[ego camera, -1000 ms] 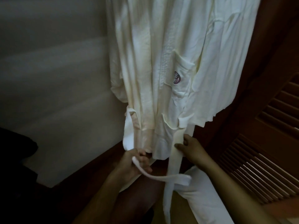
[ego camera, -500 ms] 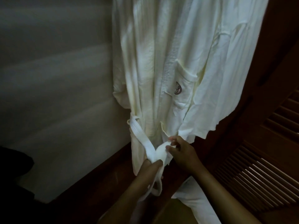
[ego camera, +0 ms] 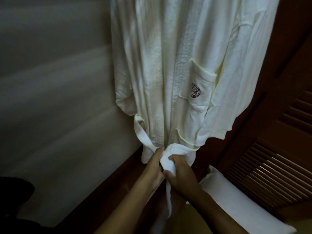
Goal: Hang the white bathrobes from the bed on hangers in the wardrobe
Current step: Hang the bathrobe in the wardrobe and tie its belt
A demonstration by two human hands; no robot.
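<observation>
Right hand curls tight round the bunched belt at the robe's front, forearm rising from below. Left hand lies just beside, fingertips at the crossing; whether it grips I cannot tell. The robe hangs beside a pale wall, with a louvred door to its right

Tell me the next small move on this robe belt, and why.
Probably pull the two ends apart to snug the knot. The left hand and right hand both hold the belt where it crosses at the front of the hanging bathrobe, the wrap looks loose, and one tail dangles below them.
</observation>
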